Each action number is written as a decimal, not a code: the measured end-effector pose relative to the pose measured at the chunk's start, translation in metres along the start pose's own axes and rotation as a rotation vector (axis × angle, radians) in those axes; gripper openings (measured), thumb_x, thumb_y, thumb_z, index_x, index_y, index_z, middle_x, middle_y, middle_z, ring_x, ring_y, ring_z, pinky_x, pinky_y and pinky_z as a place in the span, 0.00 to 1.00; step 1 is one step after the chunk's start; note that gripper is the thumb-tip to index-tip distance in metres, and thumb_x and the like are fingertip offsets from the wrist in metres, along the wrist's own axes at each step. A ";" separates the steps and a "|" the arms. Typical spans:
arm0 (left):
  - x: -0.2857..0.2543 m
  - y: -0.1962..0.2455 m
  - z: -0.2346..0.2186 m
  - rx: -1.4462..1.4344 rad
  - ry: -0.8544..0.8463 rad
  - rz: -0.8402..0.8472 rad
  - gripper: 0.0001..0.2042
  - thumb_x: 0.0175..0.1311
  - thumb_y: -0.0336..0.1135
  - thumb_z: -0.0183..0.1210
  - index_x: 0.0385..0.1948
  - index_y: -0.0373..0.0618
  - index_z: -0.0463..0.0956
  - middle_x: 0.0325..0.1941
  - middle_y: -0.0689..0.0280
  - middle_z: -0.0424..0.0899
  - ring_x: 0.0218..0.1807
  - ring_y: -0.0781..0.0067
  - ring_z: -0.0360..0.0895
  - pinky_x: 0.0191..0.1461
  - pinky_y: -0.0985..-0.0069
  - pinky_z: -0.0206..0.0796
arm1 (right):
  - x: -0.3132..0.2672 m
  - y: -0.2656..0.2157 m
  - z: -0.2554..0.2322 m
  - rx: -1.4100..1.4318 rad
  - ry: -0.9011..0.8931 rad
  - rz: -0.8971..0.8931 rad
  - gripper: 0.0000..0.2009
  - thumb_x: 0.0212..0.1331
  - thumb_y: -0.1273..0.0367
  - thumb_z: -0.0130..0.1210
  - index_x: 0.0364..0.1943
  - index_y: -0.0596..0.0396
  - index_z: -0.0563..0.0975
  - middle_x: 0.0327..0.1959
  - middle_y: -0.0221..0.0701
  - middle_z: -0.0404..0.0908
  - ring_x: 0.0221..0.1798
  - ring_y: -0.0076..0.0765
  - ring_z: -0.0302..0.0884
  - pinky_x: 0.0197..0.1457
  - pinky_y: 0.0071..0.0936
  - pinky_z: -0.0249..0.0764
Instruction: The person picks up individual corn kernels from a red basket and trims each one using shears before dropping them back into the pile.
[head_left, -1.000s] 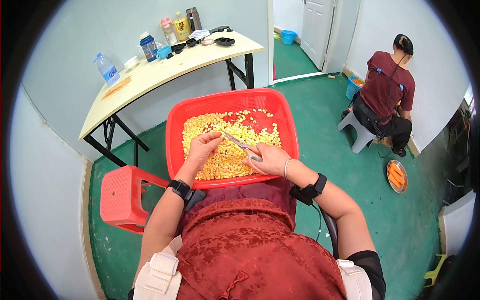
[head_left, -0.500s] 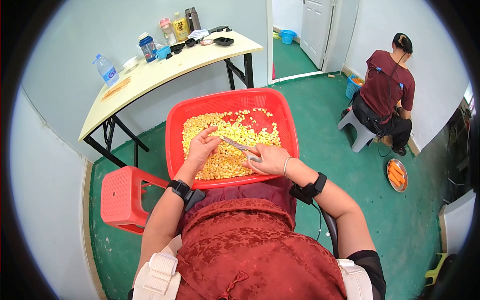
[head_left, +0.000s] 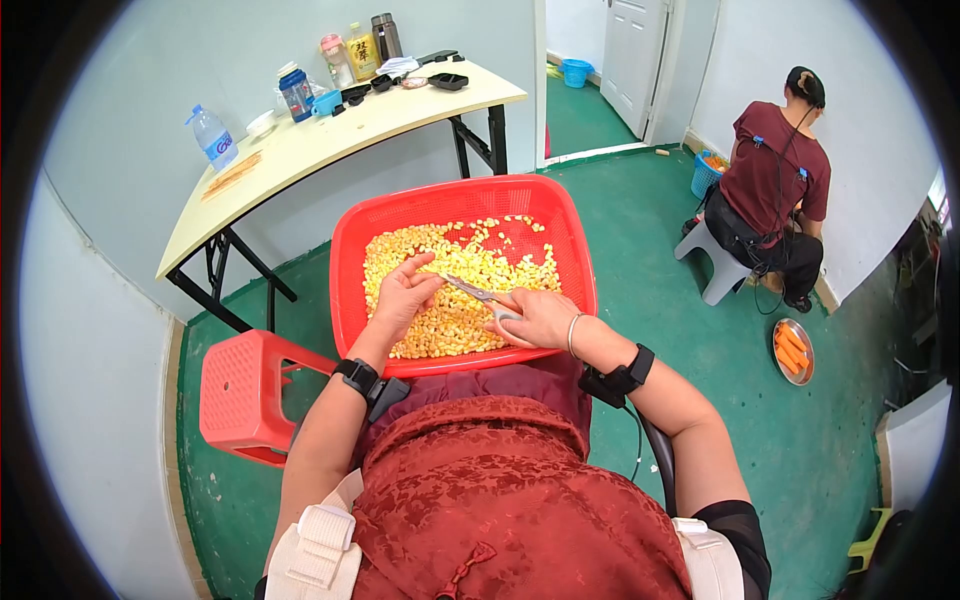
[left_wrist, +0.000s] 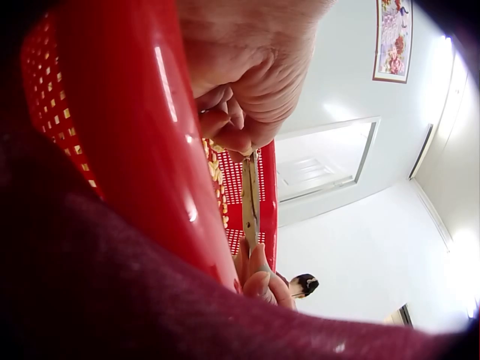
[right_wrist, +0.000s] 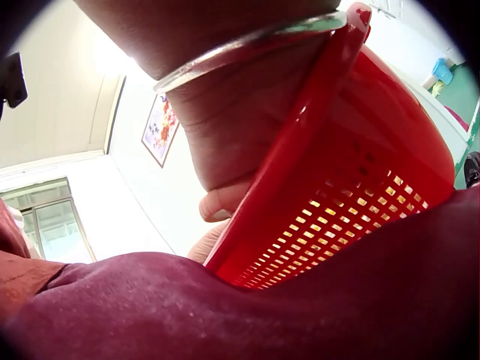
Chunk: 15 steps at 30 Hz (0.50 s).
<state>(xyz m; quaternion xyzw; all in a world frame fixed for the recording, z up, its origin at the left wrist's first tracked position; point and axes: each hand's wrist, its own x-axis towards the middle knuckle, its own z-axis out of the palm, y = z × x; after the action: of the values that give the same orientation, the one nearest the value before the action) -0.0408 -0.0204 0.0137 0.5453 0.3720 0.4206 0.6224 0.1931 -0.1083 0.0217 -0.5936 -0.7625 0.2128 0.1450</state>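
Note:
Over a red plastic basket [head_left: 348,262] of loose yellow corn kernels [head_left: 430,335], my right hand [head_left: 540,318] holds a pair of scissors [head_left: 468,289] by the grey handles. Their narrow blades point left, with the tips right at my left hand's fingertips. My left hand [head_left: 402,302] pinches a small corn kernel between thumb and finger, mostly hidden, while other fingers stand raised. In the left wrist view the scissors [left_wrist: 251,199] reach between both hands. The basket rim [right_wrist: 296,131] covers part of my right hand [right_wrist: 232,161] in the right wrist view.
A red stool [head_left: 240,390] stands left of the basket. Behind, a table [head_left: 330,143] bears bottles, a cup and black trays. At right another person [head_left: 780,180] sits on a grey stool [head_left: 715,255], near a metal bowl [head_left: 810,370] of carrot pieces.
My left index finger has lifted away from its earlier, tighter pinch. The scissor tips have shifted slightly left and down, while my right hand keeps its hold.

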 end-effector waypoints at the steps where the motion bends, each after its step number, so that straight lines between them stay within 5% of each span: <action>1: 0.000 -0.001 0.000 0.001 0.000 0.000 0.25 0.55 0.27 0.61 0.56 0.37 0.64 0.31 0.66 0.81 0.19 0.87 0.69 0.19 0.90 0.56 | 0.000 0.001 0.000 0.012 -0.008 -0.018 0.19 0.57 0.51 0.50 0.42 0.51 0.75 0.31 0.44 0.78 0.36 0.52 0.77 0.40 0.42 0.72; 5: 0.003 -0.004 -0.002 0.009 -0.005 0.010 0.25 0.56 0.29 0.61 0.56 0.37 0.64 0.30 0.66 0.81 0.19 0.87 0.69 0.19 0.90 0.57 | 0.012 0.020 0.018 -0.004 0.003 -0.041 0.17 0.58 0.54 0.49 0.47 0.43 0.75 0.32 0.43 0.78 0.35 0.51 0.76 0.39 0.43 0.72; 11: 0.004 -0.004 -0.004 0.015 0.050 0.002 0.21 0.58 0.32 0.59 0.54 0.38 0.67 0.27 0.66 0.80 0.17 0.87 0.68 0.18 0.89 0.58 | -0.001 -0.002 -0.001 0.092 0.035 0.037 0.22 0.55 0.55 0.48 0.39 0.64 0.73 0.35 0.51 0.79 0.40 0.55 0.77 0.46 0.42 0.72; 15: 0.004 -0.005 -0.005 0.091 0.078 -0.005 0.17 0.58 0.32 0.58 0.49 0.39 0.72 0.25 0.67 0.80 0.17 0.88 0.68 0.18 0.88 0.58 | 0.000 -0.002 -0.001 0.139 0.051 0.045 0.21 0.55 0.55 0.49 0.36 0.64 0.73 0.34 0.50 0.79 0.39 0.54 0.77 0.44 0.41 0.72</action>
<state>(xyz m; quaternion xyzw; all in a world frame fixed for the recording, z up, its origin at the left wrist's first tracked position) -0.0432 -0.0153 0.0079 0.5553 0.4163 0.4226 0.5829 0.1923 -0.1081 0.0238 -0.6042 -0.7284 0.2533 0.2004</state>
